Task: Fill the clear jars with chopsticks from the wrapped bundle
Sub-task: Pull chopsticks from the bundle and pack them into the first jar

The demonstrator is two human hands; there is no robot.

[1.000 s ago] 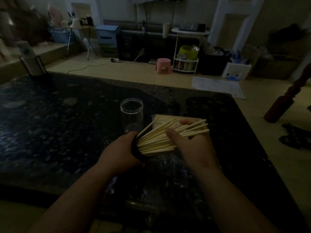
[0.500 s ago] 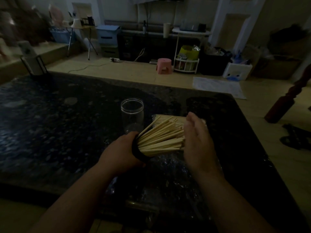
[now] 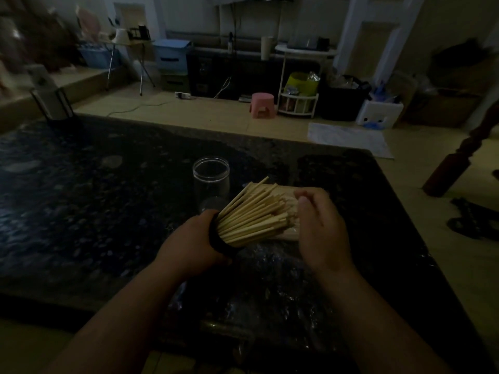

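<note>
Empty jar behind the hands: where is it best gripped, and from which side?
Probably grip the empty jar round its wall at mid-height, coming from its left. It stands upright, mouth open, so the round wall offers the hold; chopsticks fan past its right, and the left hand holding the filled jar sits just in front.

Left grip (image 3: 194, 244) curls tightly closed; right grip (image 3: 321, 225) stands on edge, fingers loosely bent inward.

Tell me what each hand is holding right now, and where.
Left hand grips the tilted, dark-looking round jar around its body, behind the mouth. Right hand holds nothing; it presses on the free ends of the pale wooden chopsticks in that jar.
</note>
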